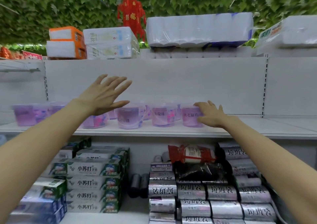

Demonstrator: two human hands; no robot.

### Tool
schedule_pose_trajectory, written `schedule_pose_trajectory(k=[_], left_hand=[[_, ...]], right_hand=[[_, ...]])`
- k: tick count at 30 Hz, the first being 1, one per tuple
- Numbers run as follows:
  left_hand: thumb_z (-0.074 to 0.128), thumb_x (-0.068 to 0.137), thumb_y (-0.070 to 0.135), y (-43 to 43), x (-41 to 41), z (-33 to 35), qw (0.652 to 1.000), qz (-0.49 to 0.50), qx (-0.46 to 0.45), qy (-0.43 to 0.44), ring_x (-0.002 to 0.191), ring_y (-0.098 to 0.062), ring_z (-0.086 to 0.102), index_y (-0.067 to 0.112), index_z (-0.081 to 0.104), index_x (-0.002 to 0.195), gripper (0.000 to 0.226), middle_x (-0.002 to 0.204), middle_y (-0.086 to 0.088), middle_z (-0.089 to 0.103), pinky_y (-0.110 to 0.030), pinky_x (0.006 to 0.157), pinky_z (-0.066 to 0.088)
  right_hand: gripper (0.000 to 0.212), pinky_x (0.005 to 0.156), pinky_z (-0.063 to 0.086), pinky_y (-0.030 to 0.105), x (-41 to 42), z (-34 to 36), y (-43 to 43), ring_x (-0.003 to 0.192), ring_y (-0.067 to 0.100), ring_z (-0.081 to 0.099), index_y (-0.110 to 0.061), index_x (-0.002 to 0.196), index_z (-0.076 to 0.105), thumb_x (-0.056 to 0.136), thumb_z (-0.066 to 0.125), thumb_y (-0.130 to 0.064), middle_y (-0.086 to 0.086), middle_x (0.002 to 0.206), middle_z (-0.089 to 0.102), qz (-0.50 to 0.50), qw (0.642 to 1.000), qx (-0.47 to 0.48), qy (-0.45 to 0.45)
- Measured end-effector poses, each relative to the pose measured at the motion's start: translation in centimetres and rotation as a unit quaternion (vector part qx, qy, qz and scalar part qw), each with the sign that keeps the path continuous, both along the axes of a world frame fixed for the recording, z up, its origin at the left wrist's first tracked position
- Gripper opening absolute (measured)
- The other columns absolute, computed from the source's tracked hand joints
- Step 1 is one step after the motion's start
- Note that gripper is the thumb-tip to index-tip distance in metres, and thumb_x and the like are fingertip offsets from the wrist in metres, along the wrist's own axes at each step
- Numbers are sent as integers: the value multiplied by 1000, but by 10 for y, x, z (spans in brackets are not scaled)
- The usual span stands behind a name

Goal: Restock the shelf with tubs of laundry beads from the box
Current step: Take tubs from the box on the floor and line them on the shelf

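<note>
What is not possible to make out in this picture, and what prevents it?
- Supply box: outside the head view.
- Leftmost tubs: labels blurred.
- Half-hidden tub: the left hand covers part of it.
- Right hand on the rightmost tub: grip or mere touch unclear; its palm side faces away.

The left hand [104,95] hides much of one tub [95,122]. Tubs [24,115] left of it are blurred. The right hand [211,114] covers the end tub's [189,119] side.

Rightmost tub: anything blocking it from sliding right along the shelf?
No product stands on the shelf right of the rightmost tub. Only the right hand, holding the tub's right side, is there.
</note>
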State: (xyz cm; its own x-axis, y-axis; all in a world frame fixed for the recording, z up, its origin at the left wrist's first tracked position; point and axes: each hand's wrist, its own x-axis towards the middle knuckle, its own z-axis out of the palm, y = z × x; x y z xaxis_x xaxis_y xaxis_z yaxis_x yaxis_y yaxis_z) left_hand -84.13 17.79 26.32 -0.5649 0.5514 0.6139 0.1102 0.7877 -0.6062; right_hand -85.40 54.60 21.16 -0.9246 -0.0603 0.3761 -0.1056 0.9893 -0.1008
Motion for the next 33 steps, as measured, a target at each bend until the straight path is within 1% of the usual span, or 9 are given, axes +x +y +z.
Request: schedule_pose_trajectory(k=[3, 5, 9, 15, 19, 21, 23, 29, 33], left_hand=[[5, 89, 66, -20, 16, -2, 997, 24, 70, 27, 129, -32, 41, 15, 31, 145, 80, 148, -13, 35, -49, 105, 25], [18, 90, 59, -36, 24, -7, 994, 42, 98, 38, 129, -34, 39, 14, 31, 145, 72, 149, -15, 33, -49, 105, 23], [21, 90, 57, -66, 36, -22, 989, 52, 134, 34, 123, -38, 46, 10, 39, 140, 71, 141, -20, 43, -53, 100, 28], [35, 94, 51, -79, 49, -47, 984, 56, 167, 15, 127, -37, 40, 12, 35, 143, 63, 144, -18, 39, -49, 101, 23], [43, 94, 45, -78, 54, -55, 977, 38, 208, 18, 122, -41, 44, 9, 41, 139, 58, 139, -22, 44, -52, 99, 24], [41, 94, 47, -74, 58, -61, 973, 44, 227, 6, 125, -40, 41, 10, 38, 140, 59, 142, -21, 41, -51, 100, 22], [30, 95, 51, -70, 63, -68, 973, 46, 226, 1, 128, -38, 38, 12, 33, 143, 62, 145, -19, 37, -50, 101, 21], [3, 80, 63, -77, 95, -83, 977, 39, 209, -24, 130, -37, 35, 14, 30, 145, 86, 146, -17, 36, -49, 103, 17], [6, 80, 63, -96, 123, -93, 977, 59, 202, -39, 129, -38, 37, 12, 34, 144, 86, 144, -18, 38, -53, 103, 19]], right_hand=[[60, 112, -2, 60, 9, -6, -4, 146, 27, -3, -27, 151, 11, 98, 36, -43, -2, 159, 5, -47, 998, 27, 31], [62, 112, 1, 60, 18, -14, -8, 146, 27, 2, -24, 150, 14, 97, 31, -52, 0, 159, 8, -64, 994, 15, 84], [63, 112, 3, 60, 42, -22, -21, 145, 27, 7, -23, 149, 20, 96, 28, -57, 2, 158, 13, -80, 986, 14, 149], [67, 111, 4, 61, 79, -32, -43, 146, 28, 5, -25, 151, 12, 95, 20, -61, 3, 159, 8, -95, 981, 69, 156], [95, 111, 3, 62, 108, -48, -47, 146, 28, 1, -28, 151, -1, 71, -14, -78, 2, 160, 0, -129, 978, 104, 124], [82, 111, 2, 63, 122, -55, -45, 146, 29, -1, -28, 151, -3, 83, -1, -75, 2, 160, -2, -145, 977, 109, 111], [75, 111, 2, 63, 136, -58, -41, 146, 29, -1, -27, 151, -1, 91, 14, -67, 3, 160, -2, -153, 977, 103, 108], [74, 111, 4, 63, 155, -53, -39, 146, 31, -1, -26, 152, 2, 92, 18, -66, 4, 160, -2, -158, 978, 79, 113], [75, 110, 5, 63, 156, -57, -52, 146, 31, 2, -24, 152, 4, 91, 18, -66, 5, 160, 0, -121, 981, 91, 124]])
